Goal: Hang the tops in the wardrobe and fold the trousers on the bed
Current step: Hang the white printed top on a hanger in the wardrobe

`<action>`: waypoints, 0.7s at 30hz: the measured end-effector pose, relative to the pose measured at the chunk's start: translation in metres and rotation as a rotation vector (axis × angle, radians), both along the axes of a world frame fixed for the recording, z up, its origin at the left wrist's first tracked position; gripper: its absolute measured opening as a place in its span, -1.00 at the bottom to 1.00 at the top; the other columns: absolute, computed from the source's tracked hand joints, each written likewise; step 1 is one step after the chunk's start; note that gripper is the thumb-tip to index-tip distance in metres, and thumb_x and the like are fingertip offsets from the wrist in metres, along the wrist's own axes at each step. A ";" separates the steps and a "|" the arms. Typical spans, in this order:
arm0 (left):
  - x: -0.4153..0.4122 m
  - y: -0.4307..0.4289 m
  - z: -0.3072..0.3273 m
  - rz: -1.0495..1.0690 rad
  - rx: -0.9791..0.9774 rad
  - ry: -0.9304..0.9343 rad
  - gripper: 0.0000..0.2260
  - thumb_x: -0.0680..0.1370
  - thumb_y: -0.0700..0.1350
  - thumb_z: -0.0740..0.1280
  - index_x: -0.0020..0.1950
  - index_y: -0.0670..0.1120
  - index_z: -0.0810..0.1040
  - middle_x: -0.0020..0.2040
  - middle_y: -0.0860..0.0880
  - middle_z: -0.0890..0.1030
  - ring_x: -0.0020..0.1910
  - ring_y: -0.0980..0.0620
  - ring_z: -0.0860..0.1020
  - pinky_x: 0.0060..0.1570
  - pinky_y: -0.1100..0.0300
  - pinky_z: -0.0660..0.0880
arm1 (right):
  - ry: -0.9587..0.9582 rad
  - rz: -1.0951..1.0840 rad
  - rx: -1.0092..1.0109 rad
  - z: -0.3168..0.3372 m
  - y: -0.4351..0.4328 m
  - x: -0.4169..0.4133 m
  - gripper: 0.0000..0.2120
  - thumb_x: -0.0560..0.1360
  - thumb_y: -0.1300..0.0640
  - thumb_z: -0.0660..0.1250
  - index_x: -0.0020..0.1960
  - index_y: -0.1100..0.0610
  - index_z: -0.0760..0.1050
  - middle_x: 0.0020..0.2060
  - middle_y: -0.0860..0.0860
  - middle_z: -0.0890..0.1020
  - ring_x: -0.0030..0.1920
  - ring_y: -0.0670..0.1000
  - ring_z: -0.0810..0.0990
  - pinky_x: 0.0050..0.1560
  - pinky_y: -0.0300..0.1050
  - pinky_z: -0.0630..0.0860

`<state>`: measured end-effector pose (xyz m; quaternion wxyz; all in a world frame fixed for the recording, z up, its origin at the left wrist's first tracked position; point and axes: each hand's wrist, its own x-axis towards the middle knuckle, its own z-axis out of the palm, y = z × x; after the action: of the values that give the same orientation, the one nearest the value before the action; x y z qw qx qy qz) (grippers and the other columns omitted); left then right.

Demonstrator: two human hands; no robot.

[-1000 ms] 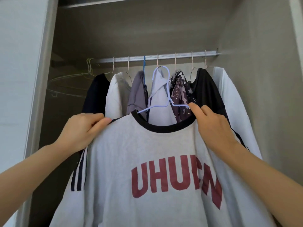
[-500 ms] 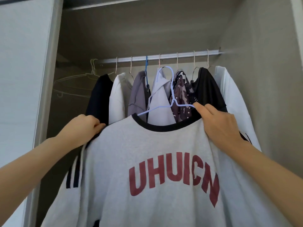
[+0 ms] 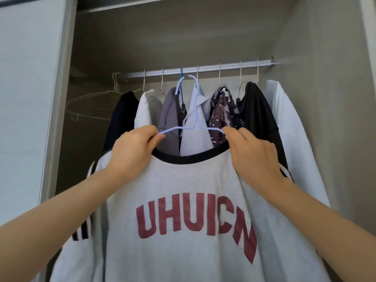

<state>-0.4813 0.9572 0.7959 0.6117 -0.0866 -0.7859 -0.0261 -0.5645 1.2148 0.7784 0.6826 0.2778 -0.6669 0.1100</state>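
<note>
Your grey top (image 3: pixel 183 180) reads "UHUICN" in red. Left hand (image 3: pixel 132 151) & right hand (image 3: pixel 252 155) each pinch the hanger (image 3: pixel 193 110) at the top's collar — left's moved in from the shoulder.

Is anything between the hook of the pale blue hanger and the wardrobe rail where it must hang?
Nothing solid, but the rail is crowded: the hook of the pale blue hanger sits just below it, beside a dark blue hanger, so the free gap looks narrow.
</note>
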 end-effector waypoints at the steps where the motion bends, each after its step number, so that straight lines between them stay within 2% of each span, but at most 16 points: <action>1: -0.001 -0.004 -0.001 0.031 -0.010 0.084 -0.71 0.63 0.03 0.21 -0.19 -0.11 0.52 -0.36 -0.03 0.50 -0.37 -0.10 0.46 -0.40 -0.01 0.36 | 0.002 0.022 -0.022 0.000 0.000 0.003 -0.75 0.57 0.25 0.26 0.21 0.12 0.57 -0.28 0.05 0.50 -0.55 0.09 0.32 -0.62 -0.09 0.38; 3: -0.003 -0.014 0.001 0.054 -0.011 0.157 -0.70 0.63 0.02 0.21 -0.19 -0.11 0.54 -0.38 -0.03 0.50 -0.41 -0.07 0.45 -0.43 0.08 0.29 | 0.044 0.075 0.000 0.000 0.002 0.007 -0.71 0.60 0.20 0.20 0.28 0.11 0.53 -0.20 0.04 0.52 -0.46 0.04 0.37 -0.59 -0.10 0.38; 5: -0.004 -0.024 0.004 0.041 0.004 0.163 -0.68 0.63 0.05 0.18 -0.19 -0.10 0.55 -0.37 -0.03 0.52 -0.40 -0.04 0.47 -0.42 0.16 0.29 | 0.157 0.056 0.086 -0.001 0.006 0.009 -0.63 0.55 0.25 0.21 0.34 0.12 0.50 -0.14 0.05 0.56 -0.33 0.05 0.46 -0.52 -0.10 0.42; 7: -0.003 -0.030 0.007 0.013 0.033 0.144 -0.64 0.62 0.09 0.13 -0.14 -0.10 0.59 -0.32 -0.04 0.58 -0.35 -0.04 0.52 -0.35 0.09 0.40 | 0.232 -0.016 0.148 -0.001 0.006 0.008 -0.55 0.50 0.32 0.22 0.37 0.12 0.48 -0.12 0.07 0.58 -0.27 0.08 0.50 -0.39 -0.11 0.46; 9: -0.005 -0.031 0.011 -0.003 0.047 0.140 -0.63 0.62 0.07 0.14 -0.04 -0.13 0.63 -0.24 -0.07 0.63 -0.29 -0.07 0.56 -0.24 0.04 0.47 | 0.137 -0.035 0.134 -0.002 0.001 0.011 -0.55 0.51 0.30 0.23 0.38 0.11 0.46 -0.19 0.06 0.58 -0.32 0.08 0.51 -0.40 -0.09 0.48; 11: -0.009 -0.030 0.015 -0.003 0.054 0.132 -0.68 0.64 0.01 0.18 -0.01 -0.15 0.64 -0.22 -0.09 0.64 -0.25 -0.12 0.56 -0.04 0.01 0.46 | -0.138 0.063 0.049 0.004 -0.008 0.021 -0.70 0.59 0.15 0.22 0.31 0.04 0.49 -0.31 0.04 0.57 -0.37 0.11 0.53 -0.40 -0.02 0.51; 12: -0.011 -0.030 0.018 -0.001 0.076 0.105 -0.70 0.65 -0.02 0.18 0.00 -0.15 0.64 -0.21 -0.09 0.64 -0.23 -0.13 0.56 0.11 -0.04 0.43 | -0.320 0.177 0.022 0.011 -0.011 0.024 -0.78 0.62 0.08 0.17 0.19 0.04 0.52 -0.33 0.03 0.56 -0.34 0.13 0.54 -0.31 0.00 0.52; 13: -0.011 -0.031 0.022 0.012 0.105 0.069 -0.71 0.66 -0.02 0.18 0.02 -0.14 0.64 -0.18 -0.09 0.65 -0.19 -0.13 0.57 0.26 -0.07 0.37 | -0.486 0.335 0.019 0.020 -0.012 0.026 -0.79 0.63 0.05 0.15 0.08 0.09 0.53 -0.33 0.04 0.55 -0.30 0.11 0.53 -0.22 -0.05 0.50; 15: -0.012 -0.032 0.028 0.088 0.152 0.014 -0.68 0.67 0.03 0.14 0.07 -0.08 0.64 -0.11 -0.07 0.67 -0.09 -0.12 0.58 0.37 -0.10 0.28 | -0.795 0.674 0.052 0.039 -0.010 0.032 -0.79 0.62 0.11 0.21 0.03 0.21 0.57 -0.28 0.14 0.56 -0.23 -0.02 0.52 -0.16 -0.18 0.43; 16: -0.012 -0.032 0.031 0.137 0.160 -0.010 -0.67 0.67 0.06 0.12 0.09 -0.04 0.65 -0.09 -0.06 0.68 -0.07 -0.11 0.59 0.35 -0.13 0.29 | -0.941 0.834 0.076 0.046 -0.008 0.039 -0.81 0.61 0.13 0.24 0.05 0.20 0.59 -0.19 0.18 0.62 -0.18 -0.04 0.56 -0.11 -0.20 0.47; 18: -0.012 -0.027 0.038 0.180 0.172 -0.082 -0.65 0.68 0.09 0.11 0.07 -0.02 0.65 -0.15 -0.05 0.66 -0.10 -0.13 0.60 0.17 -0.13 0.41 | -1.217 1.127 0.138 0.051 -0.005 0.052 -0.82 0.59 0.13 0.27 0.09 0.16 0.60 -0.03 0.10 0.70 -0.04 -0.02 0.66 -0.03 -0.20 0.58; 20: -0.014 -0.021 0.047 0.184 0.190 -0.161 -0.65 0.68 0.08 0.10 -0.05 -0.04 0.61 -0.29 -0.05 0.58 -0.19 -0.18 0.58 -0.13 -0.05 0.44 | -1.369 1.333 0.153 0.052 -0.007 0.062 -0.79 0.58 0.18 0.27 0.13 0.24 0.58 0.05 0.13 0.68 0.02 0.06 0.68 -0.03 -0.16 0.63; 21: -0.014 -0.018 0.051 0.190 0.203 -0.199 -0.65 0.68 0.08 0.11 -0.07 -0.05 0.59 -0.32 -0.06 0.54 -0.22 -0.19 0.57 -0.21 -0.04 0.43 | -1.391 1.392 0.140 0.054 -0.010 0.064 -0.78 0.57 0.21 0.27 0.14 0.29 0.57 0.07 0.16 0.67 0.01 0.08 0.68 -0.04 -0.14 0.63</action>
<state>-0.4957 0.9392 0.8470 0.5363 0.0532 -0.8405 -0.0557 -0.5003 1.2047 0.8321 -0.0967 0.5217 -0.6122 0.5862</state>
